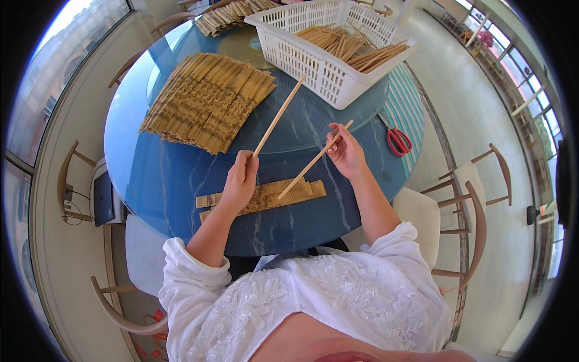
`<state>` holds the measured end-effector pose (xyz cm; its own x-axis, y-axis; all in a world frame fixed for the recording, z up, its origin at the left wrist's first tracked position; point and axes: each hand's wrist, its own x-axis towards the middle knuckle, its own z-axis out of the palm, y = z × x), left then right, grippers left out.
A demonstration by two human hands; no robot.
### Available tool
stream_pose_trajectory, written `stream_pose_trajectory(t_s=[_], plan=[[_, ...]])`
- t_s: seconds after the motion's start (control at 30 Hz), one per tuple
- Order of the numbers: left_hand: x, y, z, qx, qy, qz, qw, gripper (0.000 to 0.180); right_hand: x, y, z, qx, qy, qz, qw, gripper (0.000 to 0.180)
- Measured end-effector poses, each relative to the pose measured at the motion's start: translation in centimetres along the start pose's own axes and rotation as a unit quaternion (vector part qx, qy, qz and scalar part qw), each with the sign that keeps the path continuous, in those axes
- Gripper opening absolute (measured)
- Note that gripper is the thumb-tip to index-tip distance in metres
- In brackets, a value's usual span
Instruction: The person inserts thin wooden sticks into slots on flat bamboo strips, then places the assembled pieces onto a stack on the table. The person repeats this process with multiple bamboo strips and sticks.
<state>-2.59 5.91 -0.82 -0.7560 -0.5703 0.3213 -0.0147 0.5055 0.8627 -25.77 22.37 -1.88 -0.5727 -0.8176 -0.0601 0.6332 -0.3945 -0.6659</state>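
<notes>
We close the left hand point(242, 175) around the lower end of a first stick point(279, 116), leaving its length leaning free towards 1 o'clock, probably to keep it clear of the other hand. Our right hand point(346, 154) pinches a second stick point(315, 160) near its top, between thumb and fingers, with the other fingers loosely curled; it slants down to 7 o'clock, its low end over the flat strips point(312, 190), and we cannot tell whether it touches them. Both wrists are raised above the worktop point(181, 187), forearms coming in from 7 and 5 o'clock. The strips lie at 6 o'clock, likely for easy reach. Further out, a fanned stack point(208, 101) of similar pieces sits at 10 o'clock, red-handled scissors point(392, 136) at 3, and a white basket point(329, 81) at 1, presumably to corral the loose sticks point(338, 43) inside
</notes>
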Motion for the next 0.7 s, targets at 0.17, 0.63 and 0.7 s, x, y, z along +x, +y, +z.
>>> stream_pose_trajectory(t_s=[0.17, 0.63, 0.7], plan=[[-0.3, 1.2, -0.1, 0.061, -0.039, -0.041, 0.997, 0.025, 0.1, -0.3, -1.4, 0.050, 0.030, -0.038, 0.998, 0.025], [-0.7, 0.6, 1.3, 0.133, -0.022, 0.064, 0.989, 0.019, 0.9, -0.9, -2.5, 0.001, 0.132, -0.152, 0.979, 0.028], [-0.6, 0.8, 1.4, 0.135, -0.009, 0.048, 0.990, 0.018, 1.1, -1.2, -3.0, -0.013, 0.120, -0.163, 0.979, 0.030]])
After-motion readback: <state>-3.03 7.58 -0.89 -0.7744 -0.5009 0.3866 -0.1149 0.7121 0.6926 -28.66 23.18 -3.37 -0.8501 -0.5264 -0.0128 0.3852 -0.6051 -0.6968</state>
